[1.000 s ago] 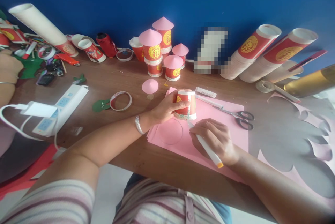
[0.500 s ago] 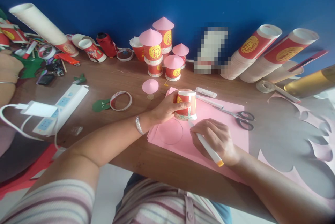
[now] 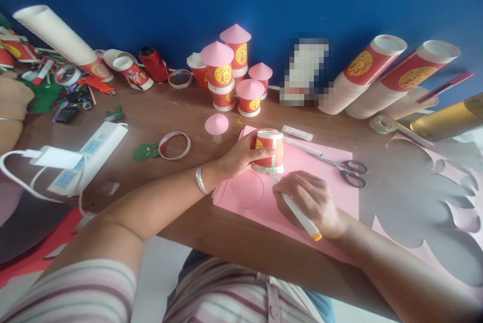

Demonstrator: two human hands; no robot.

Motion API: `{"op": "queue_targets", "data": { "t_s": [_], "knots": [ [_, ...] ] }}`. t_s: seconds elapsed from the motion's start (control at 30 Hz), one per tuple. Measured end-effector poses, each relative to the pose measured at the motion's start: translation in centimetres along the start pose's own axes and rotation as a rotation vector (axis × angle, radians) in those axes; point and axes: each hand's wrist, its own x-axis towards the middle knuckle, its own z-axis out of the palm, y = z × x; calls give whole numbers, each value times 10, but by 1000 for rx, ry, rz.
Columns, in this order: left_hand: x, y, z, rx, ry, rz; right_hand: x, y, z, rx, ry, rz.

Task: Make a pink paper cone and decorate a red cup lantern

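My left hand [image 3: 241, 154] is wrapped round a red paper cup [image 3: 269, 154] that stands upside down on a stack of pink paper [image 3: 332, 202]. In my right hand [image 3: 307, 197] is a white marker [image 3: 302, 216] with an orange end, its tip at the paper beside the cup's rim. A drawn circle [image 3: 247, 189] shows on the sheet left of the cup. Scissors [image 3: 352, 173] with dark handles lie on the paper's right side, and a white glue stick [image 3: 297, 133] rests at its back edge.
Red cups with pink cone roofs [image 3: 222, 71] stand at the back. Tall cup stacks [image 3: 362, 76] lean at the right, near paper offcuts [image 3: 422, 262]. A white power strip [image 3: 92, 154] lies left. Another person's hand [image 3: 13, 96] is at the far left.
My right hand and the marker have shifted very slightly left along the cup's rim. The cup and my left hand hold still.
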Motion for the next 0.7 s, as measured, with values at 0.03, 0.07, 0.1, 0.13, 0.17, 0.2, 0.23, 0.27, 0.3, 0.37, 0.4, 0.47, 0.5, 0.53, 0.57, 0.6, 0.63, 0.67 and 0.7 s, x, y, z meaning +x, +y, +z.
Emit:
{"op": "queue_targets", "data": {
  "t_s": [0.03,0.07,0.1,0.13,0.17,0.2,0.23,0.27,0.3,0.37,0.4,0.47,0.5,0.53,0.57,0.6,0.63,0.67,0.7],
  "knots": [
    [0,1,0,2,-2,0,0,0,0,3,6,-5],
    [0,1,1,7,-8,0,0,0,0,4,11,-11],
    [0,2,1,11,-11,0,0,0,0,6,16,-17],
    [0,2,1,16,-14,0,-1,-1,0,6,21,-20],
    [0,3,1,19,-14,1,-1,-1,0,7,23,-21],
    [0,3,2,21,-16,0,-1,-1,0,8,21,-19],
    [0,3,2,21,-16,-1,-1,-1,0,7,16,-17],
    [0,4,2,22,-17,-1,-2,-1,0,5,13,-16],
    [0,4,2,21,-18,-2,-2,-1,0,1,13,-15],
    [0,3,2,22,-22,-4,-2,-1,0,-9,17,-15],
    [0,3,1,20,-23,-5,-2,-1,0,-14,21,-15],
    [0,3,1,11,-25,-7,-2,-1,0,-25,33,-12],
    [0,3,0,6,-24,-6,-2,-1,0,-29,40,-11],
    [0,3,0,2,-24,-5,-2,-1,0,-32,46,-6],
    [0,3,0,1,-24,-3,-2,-1,0,-31,50,-1],
    [0,3,0,1,-26,-1,-2,-1,0,-31,51,4],
    [0,4,0,4,-29,2,-2,-1,0,-28,49,9],
    [-1,4,0,9,-33,5,-2,-1,0,-24,45,15],
    [-1,4,0,16,-38,9,-2,-1,0,-19,38,21]
  ]
}}
